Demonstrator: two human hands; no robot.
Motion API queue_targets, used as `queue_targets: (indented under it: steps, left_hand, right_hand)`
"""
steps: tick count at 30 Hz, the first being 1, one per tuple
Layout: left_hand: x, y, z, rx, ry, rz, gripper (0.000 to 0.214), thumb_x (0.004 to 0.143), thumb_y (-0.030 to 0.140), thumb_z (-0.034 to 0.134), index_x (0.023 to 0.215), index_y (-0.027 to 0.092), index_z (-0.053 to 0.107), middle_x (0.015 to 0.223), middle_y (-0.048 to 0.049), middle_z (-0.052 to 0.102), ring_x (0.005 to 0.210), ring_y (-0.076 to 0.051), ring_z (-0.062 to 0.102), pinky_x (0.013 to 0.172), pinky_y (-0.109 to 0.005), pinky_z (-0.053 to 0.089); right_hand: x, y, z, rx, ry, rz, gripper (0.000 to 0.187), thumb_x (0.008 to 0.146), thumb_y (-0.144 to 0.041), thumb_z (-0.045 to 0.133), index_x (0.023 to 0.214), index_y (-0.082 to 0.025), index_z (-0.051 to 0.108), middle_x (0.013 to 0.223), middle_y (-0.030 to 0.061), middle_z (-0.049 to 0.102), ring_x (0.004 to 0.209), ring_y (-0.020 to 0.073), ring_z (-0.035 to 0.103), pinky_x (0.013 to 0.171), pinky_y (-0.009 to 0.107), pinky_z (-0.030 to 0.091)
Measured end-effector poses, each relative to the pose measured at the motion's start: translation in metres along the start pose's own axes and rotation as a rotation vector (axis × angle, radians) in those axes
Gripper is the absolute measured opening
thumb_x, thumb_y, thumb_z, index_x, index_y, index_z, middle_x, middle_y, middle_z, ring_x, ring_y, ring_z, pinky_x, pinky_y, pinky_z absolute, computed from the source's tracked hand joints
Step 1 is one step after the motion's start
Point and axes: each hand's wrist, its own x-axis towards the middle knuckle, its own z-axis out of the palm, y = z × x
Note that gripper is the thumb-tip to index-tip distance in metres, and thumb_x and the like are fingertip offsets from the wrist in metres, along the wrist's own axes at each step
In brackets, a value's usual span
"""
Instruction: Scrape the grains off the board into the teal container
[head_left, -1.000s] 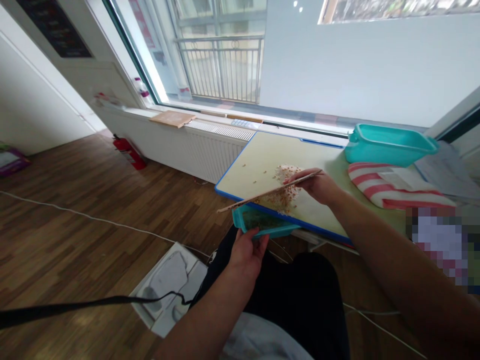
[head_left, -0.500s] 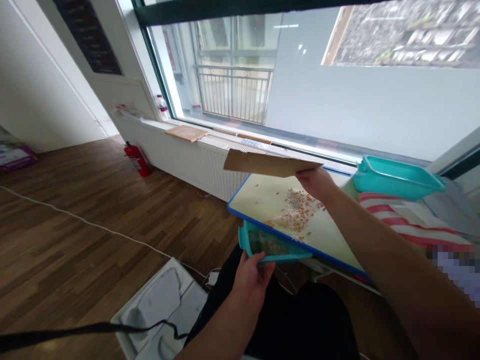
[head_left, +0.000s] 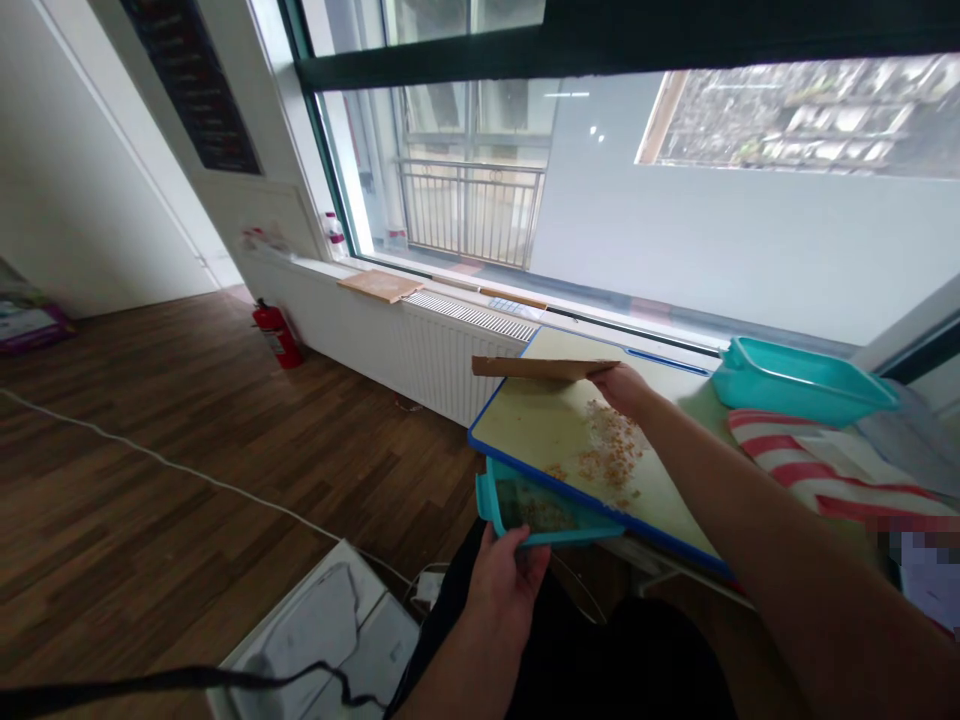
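Observation:
My left hand grips the near rim of a small teal tray, holding it just under the front edge of the blue-rimmed table. Some grains lie inside the tray. My right hand is closed on one end of a flat brown cardboard piece, held edge-down over the far part of the table. A scatter of small brown and white grains lies on the table between the cardboard and the tray.
A second teal tray and a red-and-white striped cloth sit at the table's right. A white radiator and a red fire extinguisher stand below the window. A white box and a black cable lie by my legs.
My right hand lifted the cardboard off the grains, carried it to the far side of the table and lowered it again. The left hand kept the tray under the edge.

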Motion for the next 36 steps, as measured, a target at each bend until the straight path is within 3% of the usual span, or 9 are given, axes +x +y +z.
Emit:
queue_targets:
  steps: [9,15,21,28,36]
  left_hand:
    - [-0.006,-0.019,0.010,0.003,0.019,-0.034,0.036,0.076,0.000,0.057,0.106,0.020,0.049,0.085,-0.0040,0.065,0.055,-0.011,0.063,0.048,-0.020,0.054]
    - [-0.006,-0.027,0.014,0.015,0.020,-0.028,0.038,0.076,0.000,0.056,0.108,0.020,0.050,0.083,-0.0038,0.064,0.054,-0.011,0.063,0.049,-0.020,0.055]
    - [-0.008,-0.026,0.013,0.023,0.008,-0.023,0.037,0.076,0.000,0.056,0.106,0.020,0.050,0.081,-0.0033,0.064,0.053,-0.010,0.062,0.048,-0.019,0.054]
    - [-0.006,-0.028,0.007,-0.011,-0.009,0.047,0.033,0.075,-0.001,0.054,0.100,0.020,0.050,0.082,-0.0023,0.064,0.057,-0.010,0.063,0.049,-0.019,0.054]
    - [-0.010,-0.031,0.010,-0.010,-0.001,0.027,0.030,0.076,-0.002,0.053,0.096,0.021,0.050,0.081,-0.0011,0.063,0.056,-0.010,0.063,0.049,-0.019,0.055]
  right_hand:
    - [-0.040,-0.019,-0.006,0.075,-0.031,0.232,0.021,0.054,-0.020,0.068,0.075,-0.023,0.072,0.074,-0.0010,0.072,0.073,0.0173,0.063,0.081,0.033,0.049]
    - [-0.065,-0.041,-0.013,0.086,-0.199,0.151,0.020,0.060,-0.027,0.072,0.079,-0.024,0.075,0.089,0.0019,0.073,0.086,0.0194,0.064,0.087,0.034,0.048]
    - [-0.073,-0.036,-0.021,0.115,-0.280,0.126,0.015,0.064,-0.029,0.071,0.078,-0.026,0.074,0.089,0.0012,0.073,0.087,0.0188,0.066,0.084,0.033,0.050]
    - [-0.082,-0.037,-0.023,0.206,-0.294,0.181,0.013,0.060,-0.021,0.071,0.072,-0.025,0.074,0.080,0.0000,0.073,0.082,0.0168,0.066,0.081,0.030,0.050]
    - [-0.097,-0.042,-0.030,0.153,-0.356,0.154,0.011,0.064,-0.031,0.071,0.075,-0.027,0.074,0.089,0.0004,0.073,0.091,0.0181,0.065,0.086,0.032,0.050]
